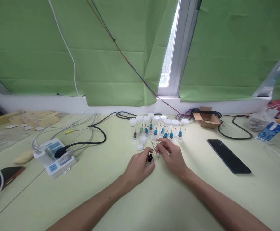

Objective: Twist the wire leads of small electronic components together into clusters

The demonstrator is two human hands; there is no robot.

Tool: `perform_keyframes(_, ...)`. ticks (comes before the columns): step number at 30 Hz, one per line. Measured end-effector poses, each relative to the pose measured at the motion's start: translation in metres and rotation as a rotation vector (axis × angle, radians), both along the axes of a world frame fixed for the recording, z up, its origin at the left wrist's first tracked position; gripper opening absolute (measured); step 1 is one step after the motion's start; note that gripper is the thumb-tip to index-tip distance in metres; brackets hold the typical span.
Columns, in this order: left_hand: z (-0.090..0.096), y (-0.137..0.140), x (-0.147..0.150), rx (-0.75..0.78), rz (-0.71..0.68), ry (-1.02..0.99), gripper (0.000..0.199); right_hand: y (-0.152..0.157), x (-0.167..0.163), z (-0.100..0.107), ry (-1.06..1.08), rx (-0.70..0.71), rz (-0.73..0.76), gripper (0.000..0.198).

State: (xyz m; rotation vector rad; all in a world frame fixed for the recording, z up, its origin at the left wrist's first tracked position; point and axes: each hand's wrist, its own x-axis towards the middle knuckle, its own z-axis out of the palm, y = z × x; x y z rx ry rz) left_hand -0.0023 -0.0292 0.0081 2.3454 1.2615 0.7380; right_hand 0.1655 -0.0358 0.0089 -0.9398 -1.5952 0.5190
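My left hand [140,165] pinches a small black piece [150,158] with a thin dark stem rising from it towards the right. The fingertips of my right hand [170,155] are closed at the upper end of that stem; what exactly they grip is too small to make out. Just behind the hands stand several clear tubes [146,126] with white lids, most with a small blue piece on a stem inside. A loose white cap [140,147] lies in front of the tubes, left of my fingers. Some thin pale bits [152,141] lie beside the right fingertips.
A black phone [229,156] lies at the right, with an open cardboard box [206,118] behind it. At the left are a white power strip [55,157] with cables and another phone [4,179]. Green blinds [120,70] hang behind the table.
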Motion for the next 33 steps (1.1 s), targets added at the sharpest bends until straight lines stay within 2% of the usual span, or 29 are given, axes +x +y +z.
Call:
perform_keyframes(8,-0.0023,0.0001,0.0005,0.012,-0.012,-0.01,0.007,0.0008,0.0002,-0.0003,-0.003,-0.024,0.007,0.015)
perform_keyframes(18,-0.0046,0.0005,-0.0003,0.009,-0.059,-0.036,0.012,0.0028,0.003,-0.0023,-0.112,0.003,-0.039,0.018)
perform_keyframes(24,-0.0055,0.0009,-0.0023,-0.013,-0.082,-0.055,0.019,0.0063,0.0053,-0.0065,-0.183,0.101,-0.057,0.023)
perform_keyframes(33,-0.003,0.0012,-0.0049,-0.107,-0.127,-0.117,0.024,0.0079,0.0086,-0.007,-0.281,0.219,0.005,0.034)
